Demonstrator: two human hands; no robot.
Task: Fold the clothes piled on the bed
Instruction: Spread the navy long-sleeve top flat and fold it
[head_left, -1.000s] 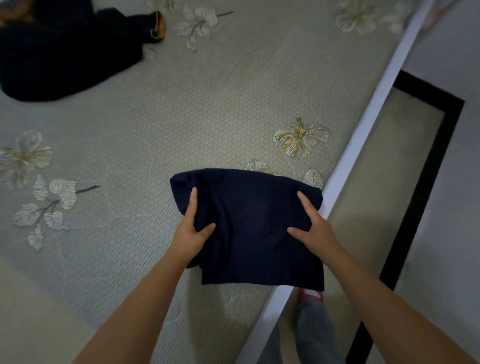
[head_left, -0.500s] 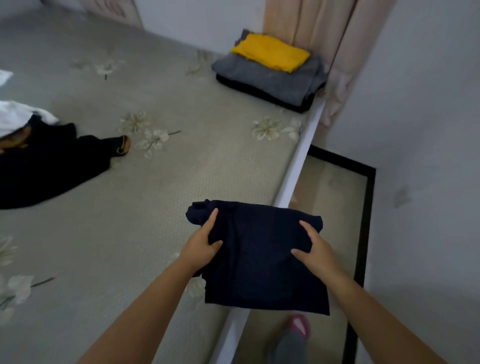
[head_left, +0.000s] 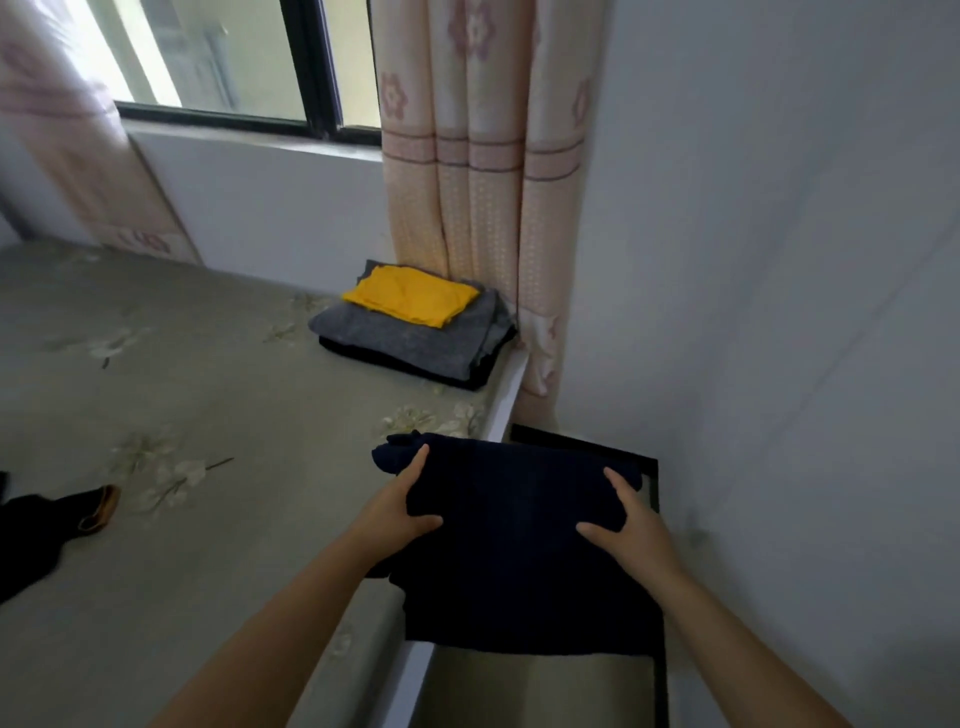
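A folded dark navy garment (head_left: 519, 551) is lifted off the bed, out over its right edge. My left hand (head_left: 397, 512) grips its left side, thumb on top and fingers underneath. My right hand (head_left: 631, 525) grips its right side the same way. At the bed's far right corner lies a stack of folded clothes (head_left: 415, 332): a yellow piece (head_left: 410, 295) on top of a grey one, with a dark one at the bottom. An unfolded dark garment (head_left: 31, 535) with a tan cuff lies at the left edge of the bed.
The grey flowered bed cover (head_left: 182, 415) runs left and ahead. A white bed edge (head_left: 506, 400) borders a narrow floor strip with a black-framed mat (head_left: 652, 483). A white wall (head_left: 779, 312) stands at the right; a pink curtain (head_left: 478, 182) and a window are beyond the stack.
Both hands have lifted the navy garment off the bed and carried it forward and right. The view has risen from the cover to the folded stack, the curtain and the window.
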